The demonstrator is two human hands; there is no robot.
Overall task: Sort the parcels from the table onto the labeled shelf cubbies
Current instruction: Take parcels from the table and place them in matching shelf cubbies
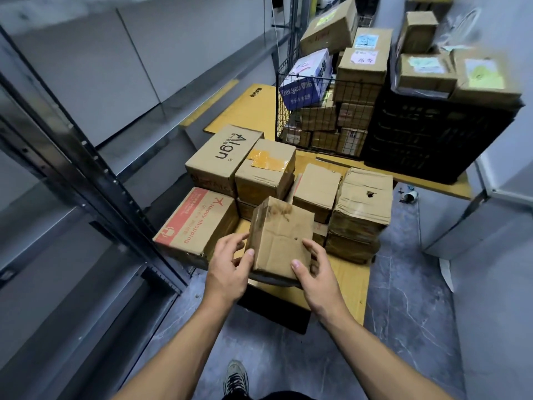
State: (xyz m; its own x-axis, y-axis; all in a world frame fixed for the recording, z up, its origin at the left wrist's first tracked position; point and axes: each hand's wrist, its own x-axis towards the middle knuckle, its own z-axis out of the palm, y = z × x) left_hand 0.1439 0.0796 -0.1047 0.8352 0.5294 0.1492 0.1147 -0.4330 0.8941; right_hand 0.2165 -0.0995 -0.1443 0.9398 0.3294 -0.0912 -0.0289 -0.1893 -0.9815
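Person's left forearm (178,336) and right forearm (372,342) are bare, stretched forward, angling in toward each other. So left hand (230,264) grips left edge of small box (281,235), thumb on top face, fingers curled round side. Then right hand (317,272), same deal on right edge: thumb up top, fingers probably wrapped underneath, hard to see. Wrists pretty straight. One shoe (236,378) poking out below.

Align carton (223,157): "Align" with an ® mark, black, on the top face; the small characters beside it are illegible.
Red-printed carton (196,226): "Happy shopping" in red lettering on the top; other red print unreadable.
Blue-and-white carton (305,79), in wire basket (277,111): "Deeyeo", white on blue.
Paper labels (364,57), rear cartons: handwriting, blurred, not legible.
Plain carton (281,238): no legible print.
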